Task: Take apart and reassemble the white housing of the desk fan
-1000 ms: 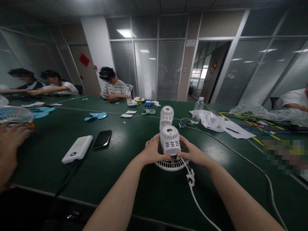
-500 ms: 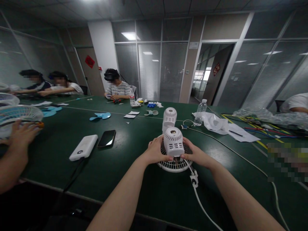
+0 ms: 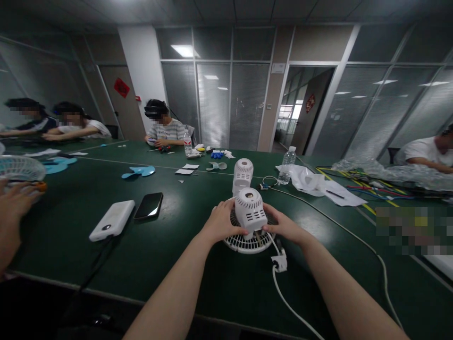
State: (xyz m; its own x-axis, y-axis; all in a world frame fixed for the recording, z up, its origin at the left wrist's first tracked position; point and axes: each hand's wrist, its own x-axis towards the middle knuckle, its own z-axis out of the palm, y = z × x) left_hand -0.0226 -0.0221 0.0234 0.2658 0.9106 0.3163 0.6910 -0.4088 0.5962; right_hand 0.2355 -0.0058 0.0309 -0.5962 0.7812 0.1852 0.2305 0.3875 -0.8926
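Note:
A small white fan lies face down on the green table, its round grille (image 3: 247,243) on the surface and its vented motor housing (image 3: 250,211) pointing up. My left hand (image 3: 222,222) grips the housing and grille from the left, fingers curled round it. My right hand (image 3: 284,225) holds it from the right in the same way. A white cord with an inline switch (image 3: 280,262) runs from the fan toward me. A second white motor housing (image 3: 242,174) stands just behind.
A white power bank (image 3: 112,219) and a black phone (image 3: 149,205) lie to the left. A water bottle (image 3: 286,166), plastic bags (image 3: 311,179) and coloured cables sit at the right. Blue fan blades (image 3: 138,172) lie farther back. Another person's hand (image 3: 14,208) rests by a fan grille at far left.
My hands have stayed on the fan. The view has swung slightly, and the inline switch has shifted a little on the table.

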